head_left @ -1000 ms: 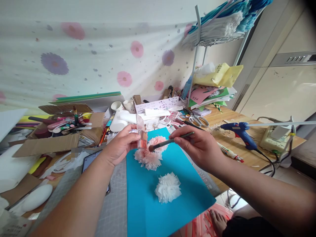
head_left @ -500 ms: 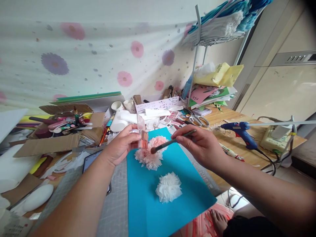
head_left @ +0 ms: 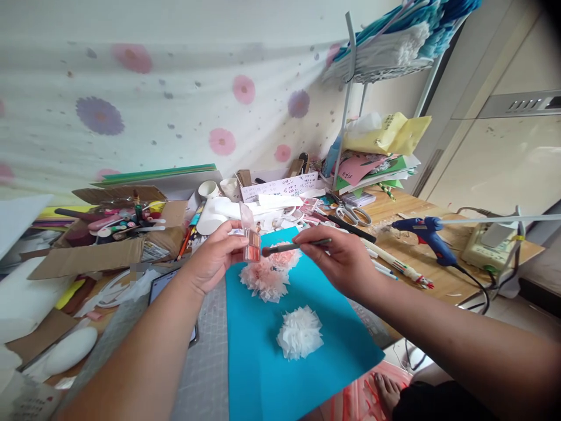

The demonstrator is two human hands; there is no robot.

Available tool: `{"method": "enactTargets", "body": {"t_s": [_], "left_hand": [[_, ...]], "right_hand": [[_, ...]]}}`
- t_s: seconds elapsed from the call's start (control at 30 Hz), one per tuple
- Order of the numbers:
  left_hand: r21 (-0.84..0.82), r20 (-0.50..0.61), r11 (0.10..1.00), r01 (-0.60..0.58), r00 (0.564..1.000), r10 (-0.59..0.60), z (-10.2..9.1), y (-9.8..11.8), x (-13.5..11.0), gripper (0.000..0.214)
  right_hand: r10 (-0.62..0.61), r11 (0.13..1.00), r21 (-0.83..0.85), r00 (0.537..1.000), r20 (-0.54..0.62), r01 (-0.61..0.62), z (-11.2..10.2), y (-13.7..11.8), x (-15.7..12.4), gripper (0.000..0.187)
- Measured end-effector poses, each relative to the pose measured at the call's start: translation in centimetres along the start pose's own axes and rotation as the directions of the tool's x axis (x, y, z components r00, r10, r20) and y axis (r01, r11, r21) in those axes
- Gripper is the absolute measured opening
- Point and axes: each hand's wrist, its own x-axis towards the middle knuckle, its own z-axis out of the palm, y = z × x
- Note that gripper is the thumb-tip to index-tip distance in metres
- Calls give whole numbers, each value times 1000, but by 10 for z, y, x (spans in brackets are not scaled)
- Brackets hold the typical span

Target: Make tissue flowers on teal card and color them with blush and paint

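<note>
My left hand (head_left: 222, 248) grips a small makeup palette (head_left: 252, 245) with its clear lid raised and orange-pink pans facing me. Between the fingertips of my right hand (head_left: 331, 254) is a makeup brush (head_left: 291, 247), its dark bristle end close beside the palette; whether they touch I cannot tell. Below them, two pink-tinted ruffled paper flowers (head_left: 265, 282) lie on a blue sheet (head_left: 324, 374), the farther one partly hidden by the brush. Nearer to me on the sheet sits a white ruffled paper flower (head_left: 300, 332).
A blue glue gun (head_left: 427, 234) with its cord lies on the right of the wooden table, near a power strip (head_left: 491, 245). Scissors (head_left: 354, 213) lie at the back. On the left are a cardboard box (head_left: 87, 260) of craft items and a phone (head_left: 164, 286) partly behind my left arm.
My right hand has moved left and the brush is now nearly level, its tip shifted from above the pink flowers up and left to beside the palette. My left hand stays almost still.
</note>
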Motion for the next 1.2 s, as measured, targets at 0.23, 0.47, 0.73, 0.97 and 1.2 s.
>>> {"method": "enactTargets", "body": {"t_s": [0.23,0.47,0.73,0.97,1.2], "left_hand": [[-13,-35,1000,-25,999,25,0,0,1,34],[-16,-52,999,-31,998,30,-3,-1,2,32],[7,-23,1000,5,1000,-5,0,0,-1,38],[80,89,991,104,990,-111,10,-4,-4,49],[110,167,986,128,975,-145,13,-10,-4,44]], "right_hand": [[-104,994,23,993,60,103,4,-5,0,6],[-199,980,34,970,143,196,5,-9,-1,9],[-64,998,-23,994,84,66,-4,-3,-2,7],[205,979,-33,976,76,-203,-34,-3,-4,11],[131,971,215,986,-107,-106,-40,-16,-12,6]]}}
